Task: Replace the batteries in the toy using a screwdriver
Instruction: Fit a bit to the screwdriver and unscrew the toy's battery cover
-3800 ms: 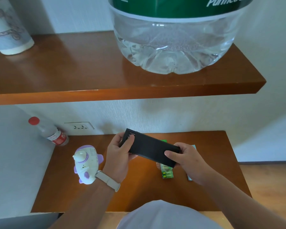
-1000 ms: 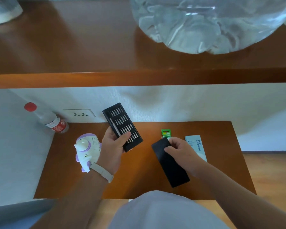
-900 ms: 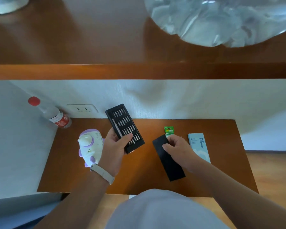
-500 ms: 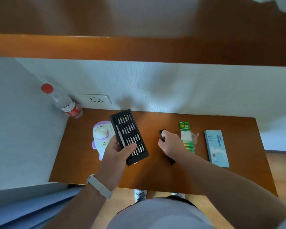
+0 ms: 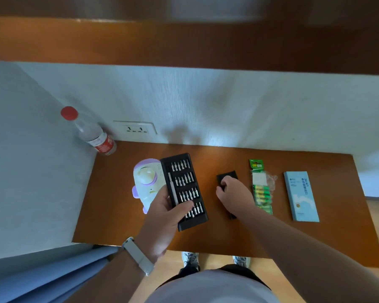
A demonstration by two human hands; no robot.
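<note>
One toy (image 5: 146,182), white and purple, lies on the desk (image 5: 337,226) just left of the left grip (image 5: 164,217). Its right side is hidden behind the tray (image 5: 184,189) that this grip holds. The left grip is closed on the tray's near end, thumb across the top and fingers underneath. The tray is black and faces up, with rows of bits and a silver driver (image 5: 172,189) along its left edge. Whether it touches the toy I cannot tell.

Right of the left grip, with bare desk between, the right grip (image 5: 232,196) lies on a black sleeve (image 5: 227,175), fingers curled down onto it. The sleeve lies flat on the desk, showing beyond the knuckles and again under the wrist. Just right of the right grip, not touching it, lies a green pack of batteries (image 5: 262,193). Farther right is a pale blue box (image 5: 301,195).

Beyond the left grip, in the far left corner, is a bottle (image 5: 92,134) with a red cap, and a socket (image 5: 136,129) sits on the wall beside it. A watch (image 5: 138,254) rings the left wrist. A brown shelf (image 5: 184,44) hangs over it all.
</note>
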